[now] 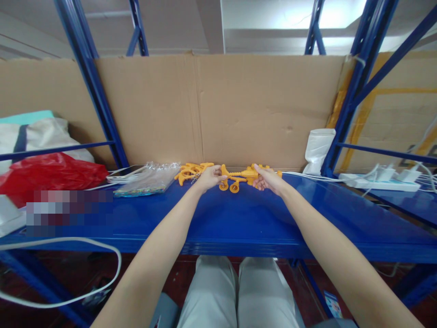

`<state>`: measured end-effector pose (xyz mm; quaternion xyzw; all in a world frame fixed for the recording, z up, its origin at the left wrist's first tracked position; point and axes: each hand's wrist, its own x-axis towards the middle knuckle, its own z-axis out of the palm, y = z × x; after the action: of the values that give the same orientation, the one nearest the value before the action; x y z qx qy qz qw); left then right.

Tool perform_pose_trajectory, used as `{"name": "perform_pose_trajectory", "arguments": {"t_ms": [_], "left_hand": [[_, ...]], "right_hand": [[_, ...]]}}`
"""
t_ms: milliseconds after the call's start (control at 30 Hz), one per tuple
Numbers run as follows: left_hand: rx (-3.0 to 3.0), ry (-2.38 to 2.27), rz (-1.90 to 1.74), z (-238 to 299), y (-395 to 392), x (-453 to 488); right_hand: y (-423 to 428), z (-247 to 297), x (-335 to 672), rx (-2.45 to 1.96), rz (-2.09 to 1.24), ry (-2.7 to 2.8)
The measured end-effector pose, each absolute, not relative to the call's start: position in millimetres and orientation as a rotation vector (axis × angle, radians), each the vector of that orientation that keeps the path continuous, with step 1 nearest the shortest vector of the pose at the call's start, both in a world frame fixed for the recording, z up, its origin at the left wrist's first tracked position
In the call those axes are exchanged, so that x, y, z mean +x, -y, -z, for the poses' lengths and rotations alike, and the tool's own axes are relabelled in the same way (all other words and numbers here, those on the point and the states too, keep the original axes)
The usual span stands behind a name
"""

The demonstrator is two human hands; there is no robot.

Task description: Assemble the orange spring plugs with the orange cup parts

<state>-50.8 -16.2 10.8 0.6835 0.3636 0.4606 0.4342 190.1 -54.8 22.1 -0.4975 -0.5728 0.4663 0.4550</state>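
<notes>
Several orange plastic parts (235, 178) lie along the back of the blue metal shelf (239, 218), against a cardboard wall. My left hand (209, 177) reaches in from the left with its fingers curled around one end of an orange part. My right hand (265, 179) comes from the right, fingers bent and pinching the other end of the orange pieces. More orange parts (188, 172) sit just left of my left hand.
A clear plastic bag (150, 178) lies left of the orange parts. A red bag (51, 175) and pale cloth sit at far left. A white pouch (318, 148) leans by the blue post; a white power strip (378, 183) with cables is at right.
</notes>
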Motion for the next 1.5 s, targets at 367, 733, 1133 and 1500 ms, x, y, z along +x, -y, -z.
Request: {"name": "perform_pose_trajectory", "arguments": {"t_ms": [367,733,1133,1500], "left_hand": [[1.677,-0.885,-1.161,-11,17,-50],[1.671,-0.934,-1.178,-15,22,-49],[1.697,-0.909,-1.165,-15,21,-51],[1.698,-0.997,-1.229,-17,27,-42]], "right_hand": [[49,-22,188,-1.220,-1.118,1.312],[63,-32,195,-1.062,-1.270,1.389],[60,-28,191,-1.097,-1.116,1.408],[50,-20,189,-1.174,-1.042,1.386]]}}
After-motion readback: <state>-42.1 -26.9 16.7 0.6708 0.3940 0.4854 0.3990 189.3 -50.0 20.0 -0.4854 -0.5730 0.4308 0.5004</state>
